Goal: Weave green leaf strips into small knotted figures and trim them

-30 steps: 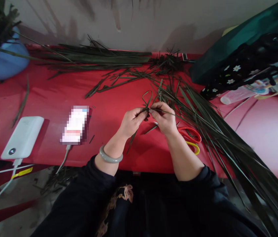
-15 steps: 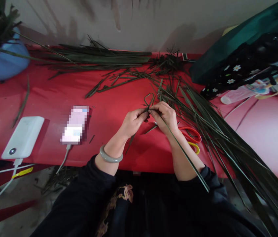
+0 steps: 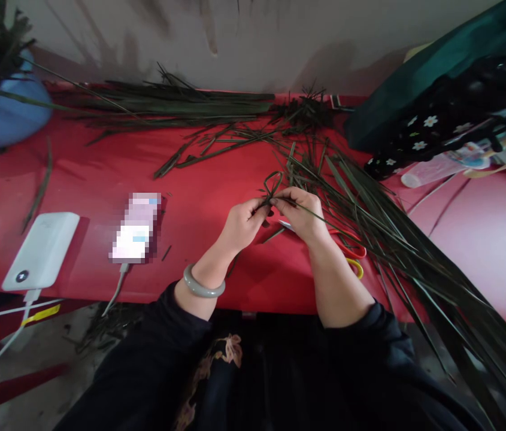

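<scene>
Above the red table [image 3: 217,251], my left hand [image 3: 244,222] pinches a small looped leaf piece [image 3: 272,181] at its base. My right hand [image 3: 304,212] is closed at the same spot, its fingertips on a thin leaf strip [image 3: 313,214] that runs out to the right over the hand. The two hands' fingertips nearly touch. Scissors with red and yellow handles [image 3: 355,268] lie partly under my right hand and wrist, their blade tip showing to its left. Fingers partly hide the base of the loop.
Long green leaves [image 3: 396,239] spread across the right side. More leaves [image 3: 181,105] lie along the wall. At left are a white power bank [image 3: 44,248], a phone [image 3: 138,227] and a blue container [image 3: 10,117]. A black floral item [image 3: 441,126] stands at right.
The thin strip has swung up from along my right forearm and now points rightward. My right hand has turned slightly; my left hand keeps its pinch on the looped piece.
</scene>
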Action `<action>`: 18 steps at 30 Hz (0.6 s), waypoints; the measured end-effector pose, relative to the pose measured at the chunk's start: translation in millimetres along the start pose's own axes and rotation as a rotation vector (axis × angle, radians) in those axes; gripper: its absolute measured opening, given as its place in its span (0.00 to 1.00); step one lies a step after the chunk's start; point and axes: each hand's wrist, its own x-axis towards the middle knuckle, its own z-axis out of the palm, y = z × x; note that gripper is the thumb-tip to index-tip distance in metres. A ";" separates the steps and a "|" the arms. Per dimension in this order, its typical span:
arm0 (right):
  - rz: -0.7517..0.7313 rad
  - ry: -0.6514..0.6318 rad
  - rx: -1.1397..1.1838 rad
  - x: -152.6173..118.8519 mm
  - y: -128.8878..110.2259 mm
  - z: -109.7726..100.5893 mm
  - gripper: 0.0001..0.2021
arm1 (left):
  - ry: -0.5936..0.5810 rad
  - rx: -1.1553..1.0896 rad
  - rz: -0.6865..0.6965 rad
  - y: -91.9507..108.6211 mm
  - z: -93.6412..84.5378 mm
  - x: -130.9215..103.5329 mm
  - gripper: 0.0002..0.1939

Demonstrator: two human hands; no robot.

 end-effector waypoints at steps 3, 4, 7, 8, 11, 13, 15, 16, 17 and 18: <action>0.018 0.041 0.081 -0.3 1.2 2.0 0.06 | 0.021 0.065 0.030 -0.7 2.1 -0.9 0.08; 0.019 0.065 0.100 -0.3 1.5 2.5 0.06 | 0.033 0.084 0.049 -1.7 2.9 -1.0 0.09; 0.011 0.130 0.084 -0.6 2.3 3.6 0.06 | 0.080 0.124 0.089 -4.8 5.0 -1.4 0.09; 0.008 0.145 0.064 -0.8 2.7 3.8 0.07 | 0.092 0.134 0.091 -5.5 5.5 -1.5 0.09; 0.003 0.167 0.041 -1.6 5.6 4.2 0.08 | 0.121 0.165 0.093 -5.3 6.2 -1.8 0.09; 0.007 0.181 0.065 -1.9 9.3 4.3 0.09 | 0.122 0.183 0.097 -3.6 6.3 -2.0 0.09; 0.022 0.210 0.100 -0.7 13.7 4.4 0.11 | 0.114 0.180 0.084 -1.8 6.4 -2.0 0.10; 0.033 0.226 0.116 0.7 15.7 4.5 0.13 | 0.108 0.163 0.071 -1.3 6.4 -1.8 0.10; 0.046 0.234 0.134 2.6 17.3 4.9 0.15 | 0.093 0.134 0.057 -1.1 6.4 -1.6 0.10; 0.062 0.230 0.157 4.6 18.0 5.6 0.17 | 0.073 0.105 0.041 -1.4 6.2 -1.3 0.10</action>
